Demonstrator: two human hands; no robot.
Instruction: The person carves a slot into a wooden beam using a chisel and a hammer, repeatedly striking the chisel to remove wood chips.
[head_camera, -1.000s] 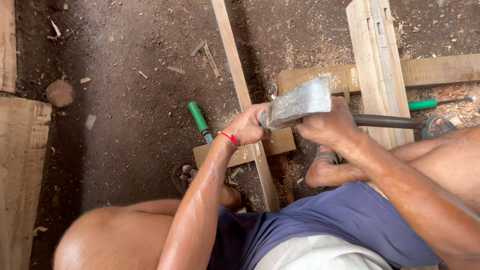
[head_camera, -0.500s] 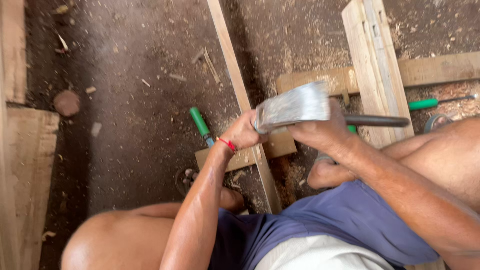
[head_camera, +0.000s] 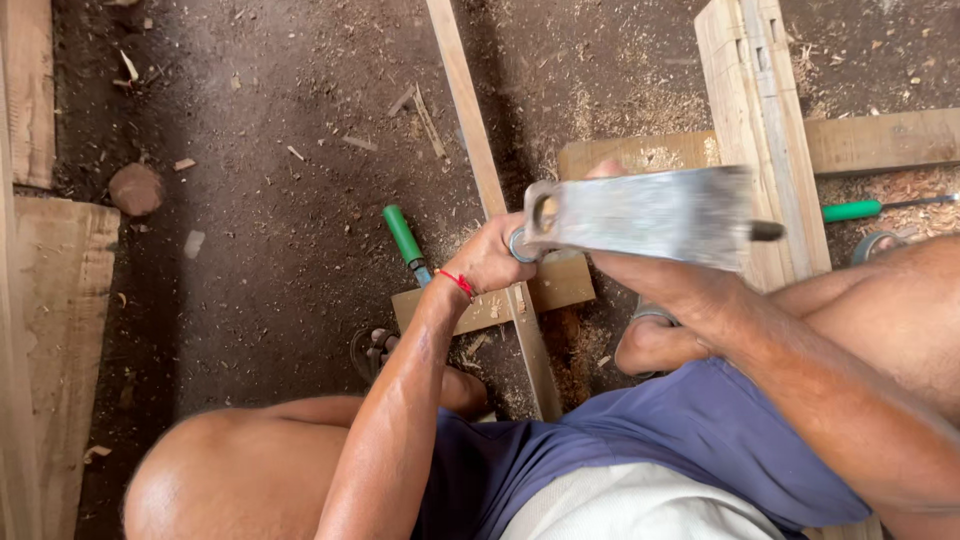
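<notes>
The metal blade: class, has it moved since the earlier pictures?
Yes. The metal blade has swung rightwards; its far end now overlaps the upright pale plank, which it earlier stopped short of.

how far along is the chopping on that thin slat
Done: wood chips and sawdust litter the ground, so some cutting has happened. In hand: the left hand steadies the thin slat over a wood block; the right hand raises a flat metal blade. Left: the slat looks whole.

Dark dirt floor (head_camera: 280, 260) strewn with sawdust and chips; long thin wooden strip (head_camera: 470, 130), grooved plank (head_camera: 755, 120), crosswise board (head_camera: 885, 140), green-handled tool (head_camera: 405, 235), round stone (head_camera: 135, 188) lying on it
</notes>
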